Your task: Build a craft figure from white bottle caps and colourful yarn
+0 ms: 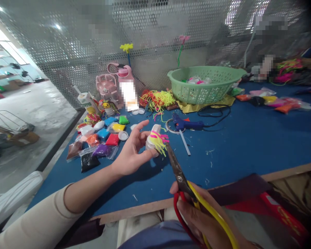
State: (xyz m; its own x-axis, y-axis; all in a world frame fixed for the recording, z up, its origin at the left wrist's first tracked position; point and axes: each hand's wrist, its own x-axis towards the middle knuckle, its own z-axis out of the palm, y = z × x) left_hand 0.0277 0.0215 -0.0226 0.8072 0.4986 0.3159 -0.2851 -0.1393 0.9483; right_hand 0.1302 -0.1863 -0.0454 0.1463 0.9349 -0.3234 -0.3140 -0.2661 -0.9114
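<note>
My left hand [132, 148] grips a small whitish plastic bottle [150, 142] between thumb and fingers, above the blue table. Yellow and pink yarn strands [159, 141] hang over the bottle's right side. In my right hand [197, 211] is a pair of scissors [180, 178], one handle red and the other yellow. Their tips point up and left, right beside the strand ends. The blades look closed or nearly so; whether a strand lies between them I cannot tell.
Several bags of coloured clay [102, 134] lie left of my left hand. Behind are a blue glue gun [188, 123] with its cord, a yarn heap [158, 100], a green basket [204, 91] and a pink bottle [124, 74]. The table's wooden edge [134, 211] runs close to me.
</note>
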